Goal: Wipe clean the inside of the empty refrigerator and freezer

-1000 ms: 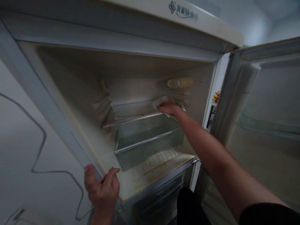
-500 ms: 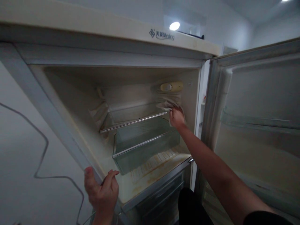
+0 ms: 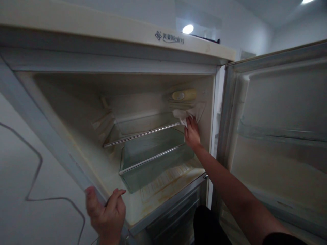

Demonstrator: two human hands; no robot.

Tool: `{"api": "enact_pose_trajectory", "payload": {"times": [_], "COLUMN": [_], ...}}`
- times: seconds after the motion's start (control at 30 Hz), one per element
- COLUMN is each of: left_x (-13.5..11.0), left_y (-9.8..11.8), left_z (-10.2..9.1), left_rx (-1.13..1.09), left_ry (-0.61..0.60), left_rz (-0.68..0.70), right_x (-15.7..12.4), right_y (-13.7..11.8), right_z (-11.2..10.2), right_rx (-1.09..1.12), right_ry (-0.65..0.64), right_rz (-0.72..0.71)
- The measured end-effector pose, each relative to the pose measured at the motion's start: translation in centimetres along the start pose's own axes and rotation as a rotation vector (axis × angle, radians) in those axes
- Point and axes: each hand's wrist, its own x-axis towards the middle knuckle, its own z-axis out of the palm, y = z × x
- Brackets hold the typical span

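My right hand (image 3: 192, 132) reaches deep into the open fridge and presses a white cloth (image 3: 182, 115) flat against the right inner wall, just below the yellowish thermostat dial (image 3: 184, 94). Its fingers lie stretched over the cloth. My left hand (image 3: 106, 212) grips the fridge's left front edge (image 3: 51, 143) near the bottom, thumb on the outside and fingers curled round the frame. Left of the cloth a glass shelf (image 3: 143, 131) sits above a clear crisper drawer (image 3: 155, 160). The fridge floor (image 3: 163, 190) shows rusty stains.
The fridge door (image 3: 278, 136) stands open on the right, with a door shelf across it. A dark cable (image 3: 33, 183) runs in zigzags along the white wall at left. A ceiling lamp (image 3: 187, 29) shines above the fridge top. A lower drawer front (image 3: 173, 217) sits below.
My right hand with the cloth moved from the shelf's back right corner onto the right wall, then slightly up. The view shifted a little; my left hand kept its grip on the frame.
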Motion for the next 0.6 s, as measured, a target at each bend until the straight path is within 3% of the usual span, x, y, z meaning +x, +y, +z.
{"api": "enact_pose_trajectory", "payload": {"times": [0.17, 0.27, 0.43, 0.6], "left_x": [-0.2, -0.3, -0.4, 0.3], "left_y": [-0.3, -0.3, -0.3, 0.3], "left_z": [0.2, 0.2, 0.1, -0.3], "left_rx": [-0.032, -0.025, -0.045, 0.024], "left_ry": [0.000, 0.014, -0.009, 0.010], "left_rz": [-0.031, -0.032, -0.072, 0.027], "right_x": [-2.8, -2.9, 1.6, 6.3], "right_y": [0.1, -0.3, -1.1, -2.1], "right_z": [-0.2, -0.8, -3.5, -6.7], "right_rx": [-0.178, -0.228, -0.258, -0.286], "right_ry": [0.007, 0.052, 0.108, 0.156], "right_rz": [0.058, 0.087, 0.059, 0.084]}}
